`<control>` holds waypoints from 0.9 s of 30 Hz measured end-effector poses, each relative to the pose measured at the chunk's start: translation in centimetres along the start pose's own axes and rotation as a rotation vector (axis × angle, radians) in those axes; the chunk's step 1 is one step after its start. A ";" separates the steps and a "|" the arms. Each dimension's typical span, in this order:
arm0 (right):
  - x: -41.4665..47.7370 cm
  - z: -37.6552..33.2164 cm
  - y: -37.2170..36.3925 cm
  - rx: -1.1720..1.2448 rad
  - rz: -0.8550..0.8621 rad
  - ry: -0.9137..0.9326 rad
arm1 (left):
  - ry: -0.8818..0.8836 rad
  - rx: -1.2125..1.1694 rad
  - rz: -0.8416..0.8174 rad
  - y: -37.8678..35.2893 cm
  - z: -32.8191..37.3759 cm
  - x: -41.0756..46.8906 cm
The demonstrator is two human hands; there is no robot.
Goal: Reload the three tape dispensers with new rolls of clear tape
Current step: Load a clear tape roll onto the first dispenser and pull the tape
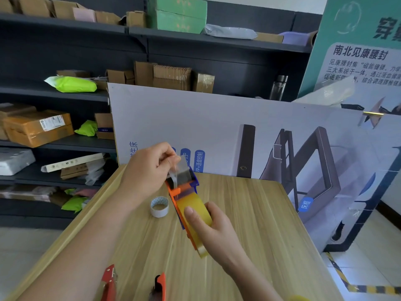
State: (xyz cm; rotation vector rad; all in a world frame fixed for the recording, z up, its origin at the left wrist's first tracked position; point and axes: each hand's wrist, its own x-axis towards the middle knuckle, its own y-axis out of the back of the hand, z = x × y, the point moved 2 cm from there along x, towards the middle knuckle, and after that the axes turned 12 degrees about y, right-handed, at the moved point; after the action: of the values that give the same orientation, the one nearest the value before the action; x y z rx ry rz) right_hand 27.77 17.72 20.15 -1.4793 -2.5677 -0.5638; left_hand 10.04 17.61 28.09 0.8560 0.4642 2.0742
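Observation:
An orange and blue tape dispenser is held above the wooden table. A yellowish roll of clear tape sits on it. My right hand grips the roll and the dispenser's body, thumb on the roll's face. My left hand pinches the loose end of the tape and holds it up over the dispenser's front end. An empty white tape core lies on the table just left of the dispenser. Two more dispensers, a red one and an orange one, lie at the table's near edge, partly cut off.
A large printed board leans upright behind the table. Dark shelves with cardboard boxes and parcels fill the left and back. A teal poster stands at the right. Yellow-black floor tape marks the floor at lower right.

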 end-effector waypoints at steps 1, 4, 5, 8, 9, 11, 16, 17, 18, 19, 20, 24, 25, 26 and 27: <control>0.0 0.0 0.0 -0.011 0.012 -0.015 | 0.008 -0.002 -0.026 0.0 0.0 0.0; 0.1 0.3 0.0 0.025 0.006 -0.042 | 0.078 -0.098 -0.098 0.8 -0.3 0.6; 0.1 0.3 0.0 0.041 -0.008 -0.042 | 0.091 -0.136 -0.104 1.1 -0.4 0.7; 0.2 0.1 -0.1 0.056 -0.017 -0.027 | -0.038 -0.075 -0.037 1.7 -0.8 0.8; 0.2 0.0 -0.1 0.059 -0.003 -0.025 | -0.078 -0.058 0.000 1.8 -0.9 0.8; 0.3 -0.2 -0.2 0.061 0.016 -0.031 | -0.073 -0.136 0.046 1.9 -1.5 1.0; 0.7 -0.8 -0.4 0.032 -0.005 -0.051 | 0.096 -0.394 0.063 2.2 -3.5 2.0; 0.6 -0.8 -0.4 0.038 -0.022 -0.062 | 0.123 -0.401 0.061 2.2 -3.8 2.1; 0.5 -0.7 -0.4 0.048 -0.040 -0.075 | 0.148 -0.389 0.060 2.2 -4.3 2.2; 0.4 -0.5 -0.4 0.057 -0.056 -0.087 | 0.172 -0.351 0.059 2.2 -4.7 2.2; 0.2 -0.3 -0.4 0.065 -0.068 -0.098 | 0.193 -0.286 0.052 2.2 -5.1 2.3; -0.1 0.6 -0.7 0.092 -0.097 -0.102 | 0.345 -0.181 -0.073 1.2 -5.5 2.3; -0.1 0.8 -0.7 0.094 -0.101 -0.097 | 0.422 -0.232 -0.120 0.7 -5.4 2.2; 0.0 0.9 -0.8 0.094 -0.102 -0.098 | 0.504 -0.300 -0.166 0.3 -5.2 2.1; 0.0 1.1 -0.9 0.099 -0.103 -0.103 | 0.577 -0.377 -0.216 0.1 -4.9 1.9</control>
State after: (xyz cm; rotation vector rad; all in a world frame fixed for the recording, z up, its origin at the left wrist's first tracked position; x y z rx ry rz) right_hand 27.07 17.70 18.94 -1.3859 -2.7190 -0.3750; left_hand 5.68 18.99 25.46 -0.0241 0.4211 2.0901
